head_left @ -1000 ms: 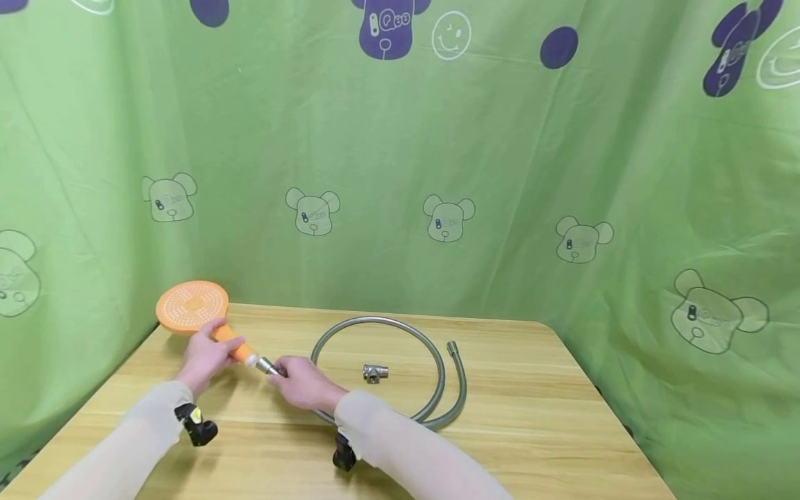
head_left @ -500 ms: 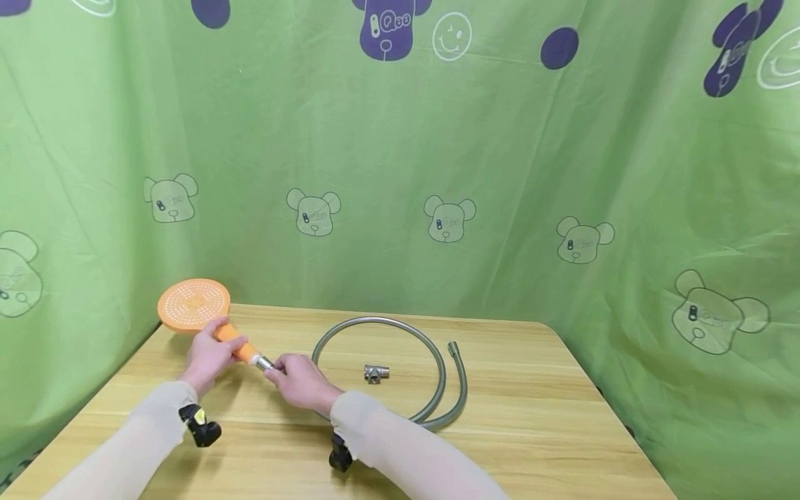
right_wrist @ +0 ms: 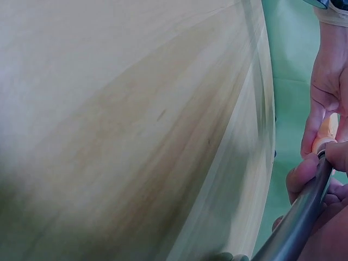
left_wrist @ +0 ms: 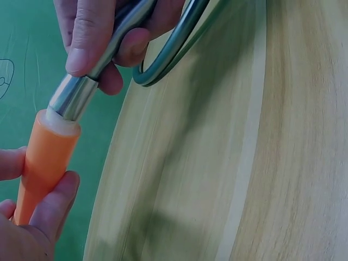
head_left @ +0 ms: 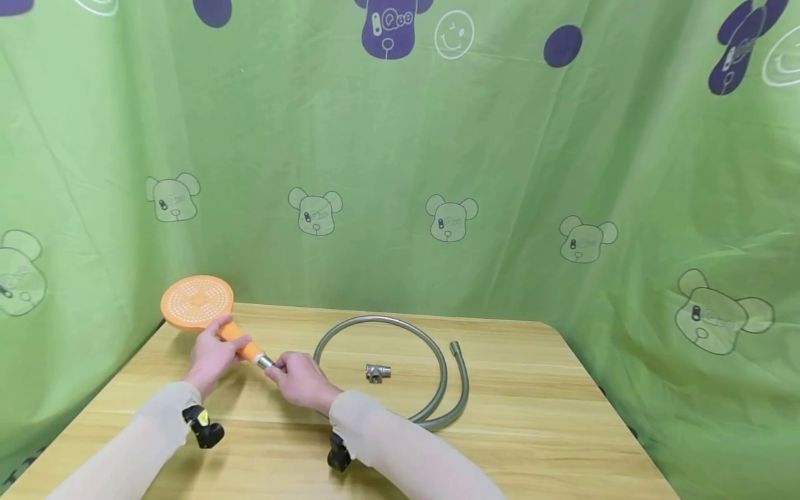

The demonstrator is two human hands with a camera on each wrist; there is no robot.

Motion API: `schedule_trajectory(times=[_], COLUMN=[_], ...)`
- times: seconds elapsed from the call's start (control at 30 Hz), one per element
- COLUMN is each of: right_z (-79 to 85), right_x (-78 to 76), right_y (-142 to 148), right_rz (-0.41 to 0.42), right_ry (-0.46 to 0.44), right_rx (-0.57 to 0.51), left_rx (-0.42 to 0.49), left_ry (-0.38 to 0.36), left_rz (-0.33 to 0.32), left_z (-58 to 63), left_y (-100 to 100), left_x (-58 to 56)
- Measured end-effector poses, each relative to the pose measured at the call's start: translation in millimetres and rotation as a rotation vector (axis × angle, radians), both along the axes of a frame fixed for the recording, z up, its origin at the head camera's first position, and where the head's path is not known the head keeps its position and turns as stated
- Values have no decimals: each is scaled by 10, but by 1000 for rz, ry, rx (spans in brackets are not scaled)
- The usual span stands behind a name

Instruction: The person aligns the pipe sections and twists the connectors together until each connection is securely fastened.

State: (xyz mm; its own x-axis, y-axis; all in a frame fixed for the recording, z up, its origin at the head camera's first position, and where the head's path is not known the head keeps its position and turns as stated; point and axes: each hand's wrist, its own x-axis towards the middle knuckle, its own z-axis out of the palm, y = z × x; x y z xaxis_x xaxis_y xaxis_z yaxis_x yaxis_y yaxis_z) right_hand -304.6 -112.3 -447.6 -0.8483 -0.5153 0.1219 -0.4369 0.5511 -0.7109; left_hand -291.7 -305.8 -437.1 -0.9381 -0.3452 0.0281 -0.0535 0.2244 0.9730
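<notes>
Fingers curl: left hand (head_left: 212,357) round an orange, disc-faced plastic shower head (head_left: 197,302), right hand (head_left: 303,380) round a grey metal-ended hose (right_wrist: 302,217), wood-grained table (head_left: 531,430) ending leftward, roomy rightward.

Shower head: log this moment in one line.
left grip: holds shower head handle; right grip: holds hose; joint: metal nut meets white neck, tightness unclear; tee fitting: inside hose loop

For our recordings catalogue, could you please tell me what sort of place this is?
Probably a curtained-off workspace: a printed green curtain hangs behind and beside a wooden table, which bears part of a looped hose.
</notes>
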Motion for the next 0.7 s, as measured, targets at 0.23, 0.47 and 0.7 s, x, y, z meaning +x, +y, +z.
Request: schedule_trajectory(times=[0.23, 0.47, 0.7], right_z=[14, 14, 7], right_x=[-1, 8, 13], right_y=[-4, -9, -7], right_rz=[-18, -28, -17], right_ry=[16, 43, -4], right_rx=[-3, -12, -33], left_rx=[-20, -59, -76], left_ry=[31, 63, 83], left_rz=[31, 73, 87], left_z=[21, 49, 60], left_y=[33, 77, 87], left_x=[24, 64, 84])
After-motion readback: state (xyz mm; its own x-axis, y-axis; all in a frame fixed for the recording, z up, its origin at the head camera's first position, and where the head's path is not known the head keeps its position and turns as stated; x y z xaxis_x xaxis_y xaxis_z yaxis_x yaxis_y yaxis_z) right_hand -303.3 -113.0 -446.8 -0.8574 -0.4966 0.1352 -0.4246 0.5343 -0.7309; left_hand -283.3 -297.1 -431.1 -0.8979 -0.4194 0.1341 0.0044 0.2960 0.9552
